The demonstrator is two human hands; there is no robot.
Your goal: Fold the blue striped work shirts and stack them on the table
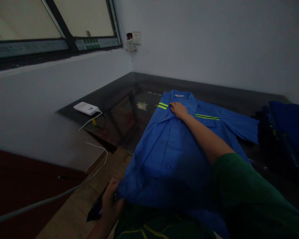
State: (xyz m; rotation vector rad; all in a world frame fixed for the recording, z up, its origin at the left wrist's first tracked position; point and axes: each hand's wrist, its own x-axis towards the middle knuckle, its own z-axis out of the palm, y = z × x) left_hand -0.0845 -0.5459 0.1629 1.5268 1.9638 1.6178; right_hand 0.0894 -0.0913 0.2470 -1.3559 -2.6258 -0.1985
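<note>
A blue button-front work shirt (pixel 151 156) with yellow-green stripes lies front up on the dark table, its collar at the far end. Its lower part hangs over the near edge, towards my body. My left hand (pixel 111 200) is closed on the shirt's lower left corner, holding it out past the table. High on the chest, beside the short stripes, my right hand (pixel 179 110) has its bent fingers closed on the cloth. Creases run from there down to the left. One sleeve stretches out to the right; the left sleeve is mostly hidden.
A white power bank-like device (pixel 86 108) lies on the left of the dark glossy table (pixel 114 96), its white cable (pixel 99 146) running down past the edge. Folded dark blue clothes (pixel 290 132) are stacked at the right. Walls and a window (pixel 84 20) border the table.
</note>
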